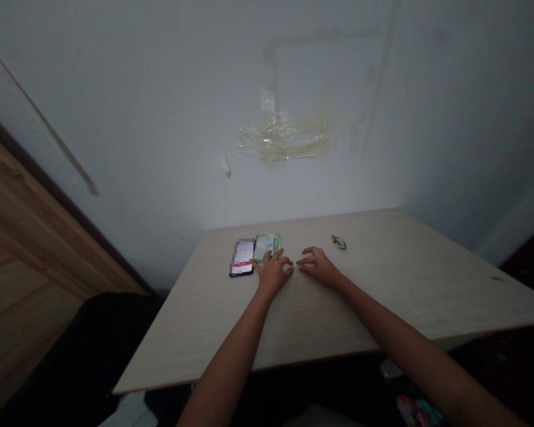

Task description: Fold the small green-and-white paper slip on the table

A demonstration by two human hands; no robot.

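Note:
My left hand (273, 274) lies over the near edge of a flat green-and-white printed packet (266, 244), its fingers spread. A phone (244, 258) with a lit screen rests just left of that hand. Close by on the right, my right hand (321, 268) is low over the tabletop with its fingers apart, its fingertips pointing at my left hand. Between the two hands is a tiny pale spot that I cannot make out. Beyond my right hand lies a small crumpled green-and-white wrapper (339, 242).
The pale wooden table (196, 314) meets a grey wall at its far edge. Clear tape (289, 139) clings to the wall. Wooden panelling (31, 243) and a dark object (102, 344) are at the left. Colourful cloth (418, 410) shows below the table's front edge.

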